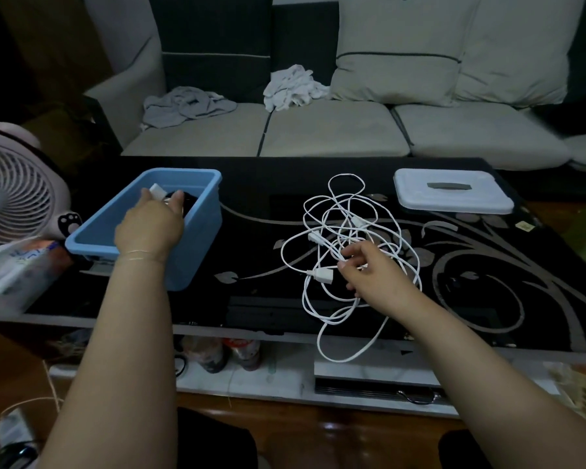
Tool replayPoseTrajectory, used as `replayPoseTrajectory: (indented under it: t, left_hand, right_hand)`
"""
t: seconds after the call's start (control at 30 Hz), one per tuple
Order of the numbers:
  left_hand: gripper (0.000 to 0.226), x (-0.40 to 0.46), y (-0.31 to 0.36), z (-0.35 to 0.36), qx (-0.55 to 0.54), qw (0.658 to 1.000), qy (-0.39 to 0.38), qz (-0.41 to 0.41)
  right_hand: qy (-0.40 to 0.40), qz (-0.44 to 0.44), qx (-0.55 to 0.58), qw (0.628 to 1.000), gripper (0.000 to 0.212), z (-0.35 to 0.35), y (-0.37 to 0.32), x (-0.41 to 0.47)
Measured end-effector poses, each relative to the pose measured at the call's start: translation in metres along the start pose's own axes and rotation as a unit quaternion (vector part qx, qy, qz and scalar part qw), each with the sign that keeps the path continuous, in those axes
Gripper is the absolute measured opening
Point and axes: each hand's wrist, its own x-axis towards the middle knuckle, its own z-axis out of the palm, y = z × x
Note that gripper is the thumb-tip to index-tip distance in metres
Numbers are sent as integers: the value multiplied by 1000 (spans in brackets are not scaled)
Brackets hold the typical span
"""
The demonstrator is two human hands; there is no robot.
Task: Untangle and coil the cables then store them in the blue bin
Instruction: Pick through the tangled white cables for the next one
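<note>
- On the glossy black table (pixel 251 184) with its leaf pattern, our rectangular blue plastic bin (pixel 197 258) stands left.
- Beside it, well apart, a tangled white cable heap (pixel 345 238) remains unsorted; our right hand (pixel 372 275) pinches its strands.
- Our left hand (pixel 149 225) holds a coiled dark cable with white plug (pixel 158 191) inside the bin, seemingly stowed.

Table top (pixel 257 184): glossy black, glass-like, with matt grey leaf inlay. Blue bin (pixel 203 238) at 9 o'clock: smooth plastic, dull sheen. White lid (pixel 416 194) at 2 o'clock: smooth plastic. Tangled white cables (pixel 322 211): smooth plastic sheath. Sofa cushions (pixel 325 130) at 12 o'clock: matt woven cloth.
</note>
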Motion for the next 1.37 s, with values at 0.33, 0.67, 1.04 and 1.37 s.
replayPoseTrajectory:
  t: [0.33, 0.67, 1.04, 1.37]
  left_hand:
    - [35, -58, 48, 20, 23, 950, 193, 245]
    - [39, -104, 95, 95, -54, 929, -223, 291]
    - [89, -113, 101, 106, -47, 934, -202, 291]
    - [22, -116, 115, 90, -145, 911, -60, 381]
  right_hand:
    - [21, -6, -189, 982, 18, -28, 20, 3]
    - [-26, 55, -320, 945, 56, -14, 30, -6]
    - [62, 23, -3, 998, 13, -22, 21, -6]
    - [73, -95, 237, 964, 16, -56, -16, -27]
